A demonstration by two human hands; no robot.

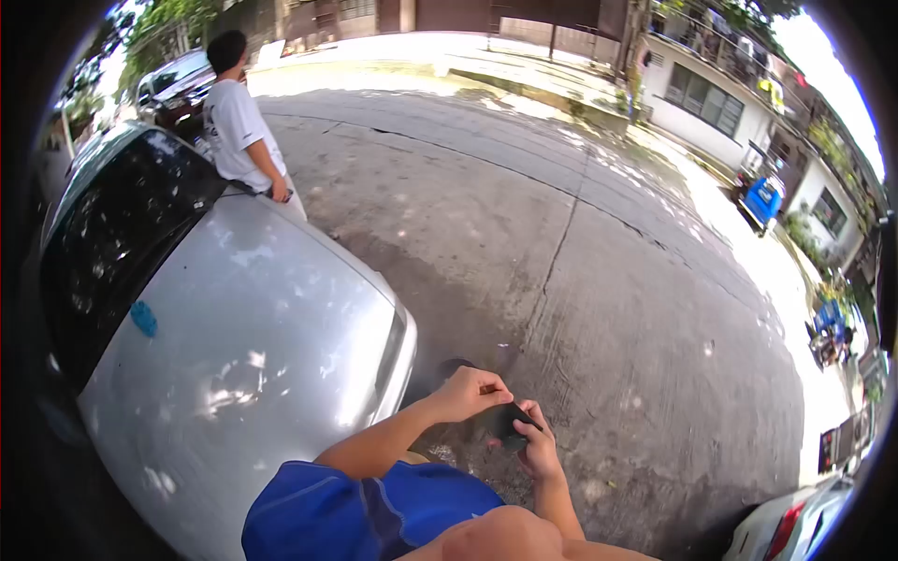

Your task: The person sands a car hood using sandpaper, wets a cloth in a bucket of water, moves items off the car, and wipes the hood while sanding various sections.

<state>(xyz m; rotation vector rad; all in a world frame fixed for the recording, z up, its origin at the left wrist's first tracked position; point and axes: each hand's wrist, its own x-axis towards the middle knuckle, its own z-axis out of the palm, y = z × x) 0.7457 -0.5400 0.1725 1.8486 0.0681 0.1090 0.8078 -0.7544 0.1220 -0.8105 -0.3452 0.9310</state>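
Observation:
A small dark flat object (513,426) is gripped in my right hand (539,443), with the thumb across its face and the fingers curled behind it. My left hand (470,393) is closed in a pinch at the object's upper edge; whatever lies between these fingertips is too small to make out. Both hands are close together above the grey pavement, past the blue garment (412,510).
A silver car (253,318) fills the left side, with a blue cloth-like item (143,319) on its hood. Beside it stands a person in a white shirt (241,131), facing away. Another car (795,524) shows at the lower right, and blue vehicles (762,198) line the far roadside.

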